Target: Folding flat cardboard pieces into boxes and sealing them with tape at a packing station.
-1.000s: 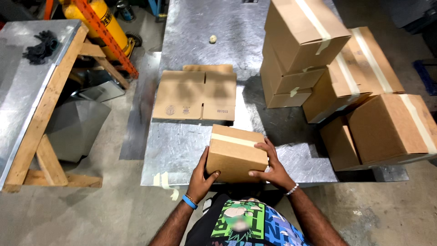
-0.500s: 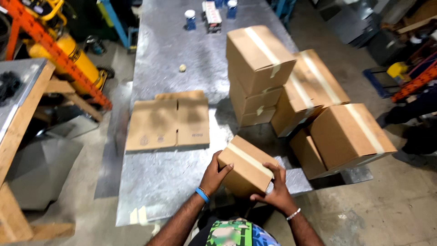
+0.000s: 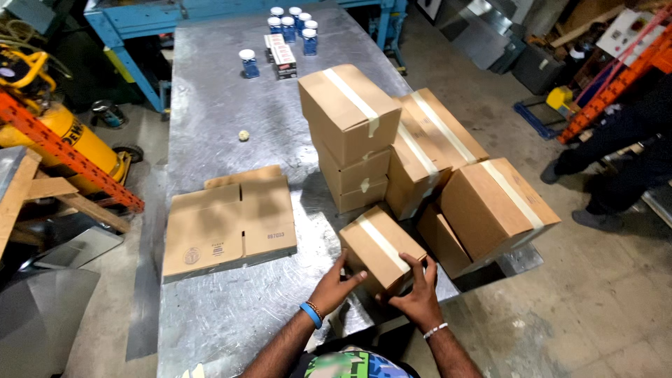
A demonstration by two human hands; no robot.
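Both hands' fingers (image 3: 341, 260) around taped box (image 3: 381, 248) (tilted)

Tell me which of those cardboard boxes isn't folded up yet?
The flat box, lying unfolded on the metal table left of the stack. All the others are taped shut with a pale strip, including the small box held by both hands.

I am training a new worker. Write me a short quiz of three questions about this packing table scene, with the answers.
1. True or false: both hands grip the small taped box.
2. Which lies left of that box? A) flattened cartons B) a drill C) a bucket
3. Fill in: the table top is made of ____.

Key:
1. True: left hand and right hand hold its near side.
2. A
3. metal
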